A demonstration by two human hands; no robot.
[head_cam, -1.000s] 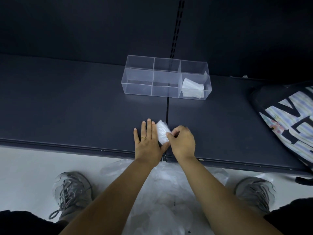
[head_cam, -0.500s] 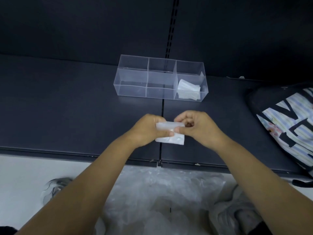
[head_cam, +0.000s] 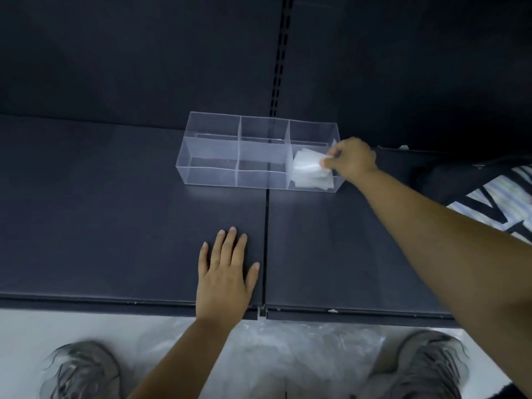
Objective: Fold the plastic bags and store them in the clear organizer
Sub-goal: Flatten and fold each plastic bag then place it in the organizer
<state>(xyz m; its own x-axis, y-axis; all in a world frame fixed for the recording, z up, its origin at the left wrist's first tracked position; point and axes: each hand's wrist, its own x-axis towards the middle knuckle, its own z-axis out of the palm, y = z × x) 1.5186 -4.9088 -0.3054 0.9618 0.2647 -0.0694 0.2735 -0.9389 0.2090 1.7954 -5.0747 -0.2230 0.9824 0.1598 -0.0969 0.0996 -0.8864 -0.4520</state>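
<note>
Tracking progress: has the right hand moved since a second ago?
Yes: the right hand, pinching the folded bag, went from the shelf front to the clear organizer, right compartment.

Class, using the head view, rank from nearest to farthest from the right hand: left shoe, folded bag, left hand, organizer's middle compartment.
1. Folded bag: pinched by the right hand, at the organizer right end.
2. Middle compartment: just leftward.
3. Left hand: flat on the shelf front.
4. Left shoe: floor, lower left.
</note>
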